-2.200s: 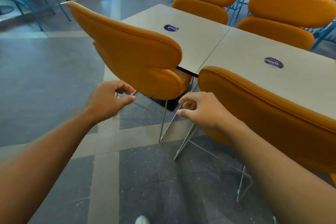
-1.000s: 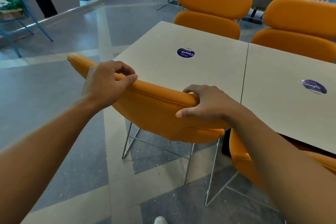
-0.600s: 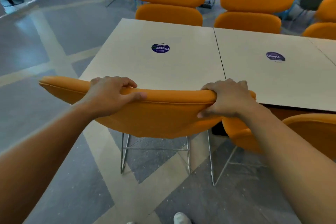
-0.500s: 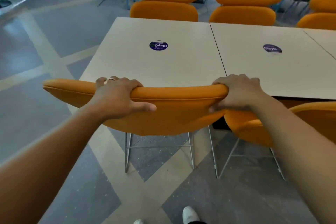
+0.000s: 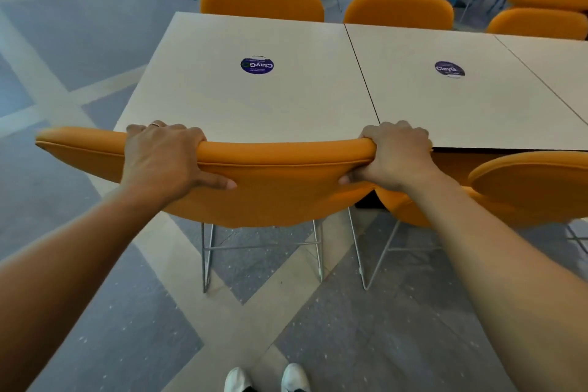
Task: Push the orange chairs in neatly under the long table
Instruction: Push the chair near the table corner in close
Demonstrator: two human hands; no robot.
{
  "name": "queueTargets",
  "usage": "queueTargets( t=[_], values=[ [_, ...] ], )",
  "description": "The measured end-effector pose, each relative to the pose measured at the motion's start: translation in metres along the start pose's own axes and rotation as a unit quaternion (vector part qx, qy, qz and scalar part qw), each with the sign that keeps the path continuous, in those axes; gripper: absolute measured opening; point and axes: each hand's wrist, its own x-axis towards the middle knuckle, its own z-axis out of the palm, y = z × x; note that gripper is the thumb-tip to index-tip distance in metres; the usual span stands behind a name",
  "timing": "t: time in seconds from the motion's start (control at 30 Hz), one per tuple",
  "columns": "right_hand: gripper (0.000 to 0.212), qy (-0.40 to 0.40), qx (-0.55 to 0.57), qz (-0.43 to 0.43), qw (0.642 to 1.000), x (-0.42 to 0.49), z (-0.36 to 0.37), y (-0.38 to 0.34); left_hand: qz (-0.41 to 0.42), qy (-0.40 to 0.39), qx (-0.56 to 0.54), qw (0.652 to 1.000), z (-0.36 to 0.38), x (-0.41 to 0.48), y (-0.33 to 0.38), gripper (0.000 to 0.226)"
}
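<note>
An orange chair (image 5: pixel 280 188) with thin metal legs stands square to the near edge of the long beige table (image 5: pixel 286 105), its backrest top meeting the table edge in this view. My left hand (image 5: pixel 162 159) grips the backrest's top rim left of centre. My right hand (image 5: pixel 396 156) grips the same rim at its right end. A second orange chair (image 5: pixel 528 188) sits just to the right, its seat partly under the table. Three more orange chairs (image 5: pixel 264 0) line the far side.
Round purple stickers (image 5: pixel 257 65) mark the tabletops. Grey and blue chairs stand on the floor beyond the far row. Grey tiled floor with pale bands lies to the left and behind me. My white shoes (image 5: pixel 265 377) are at the bottom edge.
Both hands rose from under the chair to its backrest top and closed on it. The chair turned square to the table and moved in toward its edge.
</note>
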Motion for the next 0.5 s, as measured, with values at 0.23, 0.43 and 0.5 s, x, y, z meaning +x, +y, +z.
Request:
queueTargets(
  t=[0.23,0.43,0.5],
  values=[
    [0.065,0.003,0.014,-0.037,0.999,0.002,0.001,0.011,-0.039,0.011,-0.034,0.999,0.002,-0.004,0.008,0.084],
    [0.08,-0.002,0.054,-0.045,0.998,0.002,-0.001,0.037,-0.048,0.024,-0.035,0.998,0.002,-0.023,0.033,0.079],
    [0.082,0.013,0.063,-0.046,0.997,-0.001,0.0,0.041,-0.043,0.024,-0.03,0.998,0.002,-0.027,0.037,0.078]
  ],
)
